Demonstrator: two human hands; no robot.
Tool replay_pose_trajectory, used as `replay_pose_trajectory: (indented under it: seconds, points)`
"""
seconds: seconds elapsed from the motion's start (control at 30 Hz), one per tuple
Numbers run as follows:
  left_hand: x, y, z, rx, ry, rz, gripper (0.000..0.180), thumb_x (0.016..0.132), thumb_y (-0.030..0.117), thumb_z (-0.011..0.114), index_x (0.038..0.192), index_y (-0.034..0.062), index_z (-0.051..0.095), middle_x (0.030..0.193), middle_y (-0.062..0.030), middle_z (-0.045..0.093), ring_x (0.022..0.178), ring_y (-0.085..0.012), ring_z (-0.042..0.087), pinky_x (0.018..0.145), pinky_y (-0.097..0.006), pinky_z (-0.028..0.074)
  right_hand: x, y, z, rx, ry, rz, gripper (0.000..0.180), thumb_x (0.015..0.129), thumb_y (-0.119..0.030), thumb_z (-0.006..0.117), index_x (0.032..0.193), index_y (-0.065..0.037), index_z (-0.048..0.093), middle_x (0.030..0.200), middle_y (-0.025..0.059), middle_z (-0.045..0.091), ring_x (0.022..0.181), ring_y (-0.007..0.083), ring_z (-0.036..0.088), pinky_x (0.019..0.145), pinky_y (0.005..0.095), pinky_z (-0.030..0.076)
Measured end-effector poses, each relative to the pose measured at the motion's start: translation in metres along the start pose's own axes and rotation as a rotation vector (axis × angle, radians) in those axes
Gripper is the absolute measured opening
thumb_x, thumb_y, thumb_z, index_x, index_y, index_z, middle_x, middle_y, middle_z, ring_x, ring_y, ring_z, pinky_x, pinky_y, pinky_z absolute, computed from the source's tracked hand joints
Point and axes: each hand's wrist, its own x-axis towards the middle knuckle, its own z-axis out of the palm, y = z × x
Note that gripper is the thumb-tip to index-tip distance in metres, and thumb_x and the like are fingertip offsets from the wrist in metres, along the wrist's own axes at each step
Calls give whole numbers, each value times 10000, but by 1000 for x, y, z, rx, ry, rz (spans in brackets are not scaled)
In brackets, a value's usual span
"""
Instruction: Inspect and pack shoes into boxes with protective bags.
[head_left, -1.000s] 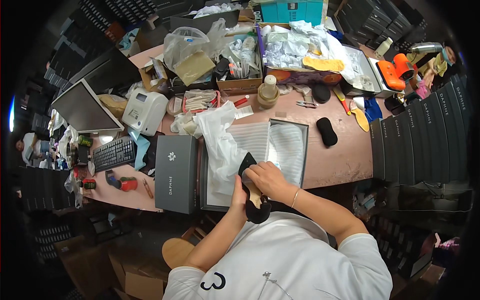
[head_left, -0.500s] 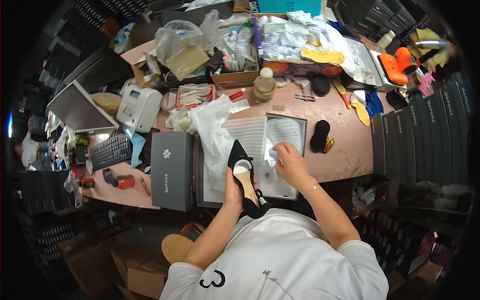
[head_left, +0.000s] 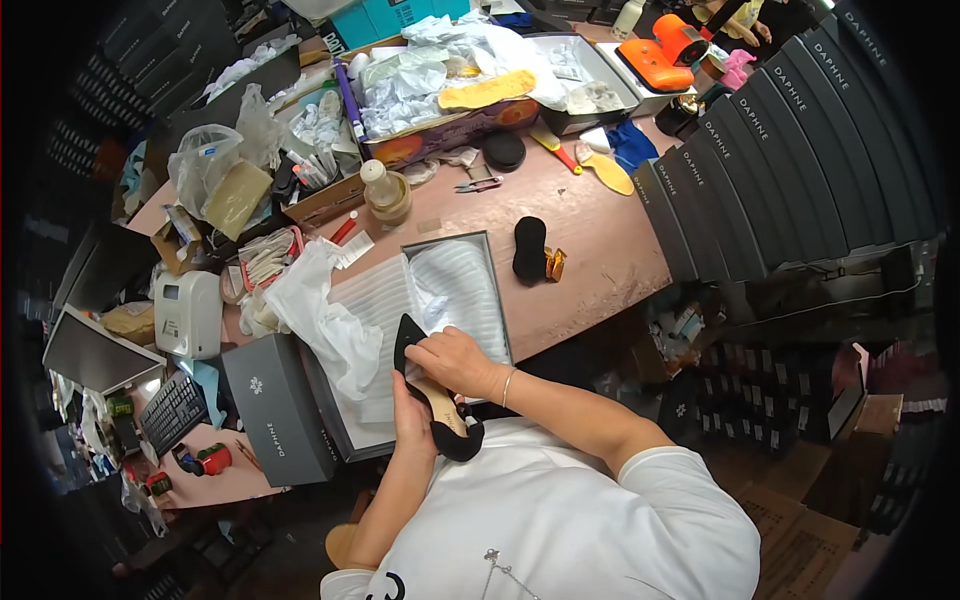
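My left hand (head_left: 410, 425) is wrapped round a black pointed-toe slingback shoe (head_left: 440, 403), its toe pointing away from me and its beige insole facing up. At the shoe's front opening, my right hand (head_left: 458, 362) has its fingers bent and closed; what they grip, if anything, is hidden. Just beyond both hands lies an open grey shoebox (head_left: 493, 300) lined with ribbed white foam sheet (head_left: 455, 280). Crumpled white tissue paper (head_left: 330, 335) spills over its left side. The dark grey box lid (head_left: 278, 410) sits at its left.
Stacked grey shoeboxes (head_left: 790, 170) wall off the right side. A black oblong pad (head_left: 529, 250) lies right of the open box. Farther back stand a pump bottle (head_left: 386, 195) and a paper-filled carton (head_left: 430, 125). A white machine (head_left: 187, 315) and keyboard (head_left: 172, 412) are at left.
My right hand has moved from over the open box to the shoe's front opening. The left hand still holds the shoe. The whole view has swung to the right.
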Motion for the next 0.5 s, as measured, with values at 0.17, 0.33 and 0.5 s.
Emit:
replay_pose_trajectory:
  seconds: [0.17, 0.33, 0.5]
  points:
    - [12, 15, -9, -26, 138, 114, 675, 907, 679, 273, 1127, 91, 520, 960, -114, 594, 761, -229, 594, 578, -353, 509, -11, -2, -46, 267, 90, 294, 221, 684, -27, 639, 887, -72, 561, 768, 87, 547, 704, 291, 570, 662, 384, 462]
    - [9, 22, 5, -15, -24, 123, 727, 919, 665, 245, 1153, 43, 542, 946, -113, 628, 797, -246, 653, 568, -352, 551, -21, 23, -51, 271, 48, 366, 178, 752, -23, 634, 921, -31, 578, 881, 122, 593, 773, 294, 608, 675, 365, 489]
    - [7, 20, 20, 38, -94, 90, 717, 922, 673, 215, 1186, 80, 520, 1033, -81, 611, 886, -226, 611, 664, -359, 528, 8, -8, -82, 218, -141, 232, 288, 692, -92, 711, 952, -38, 600, 884, 90, 600, 801, 246, 620, 694, 361, 470]
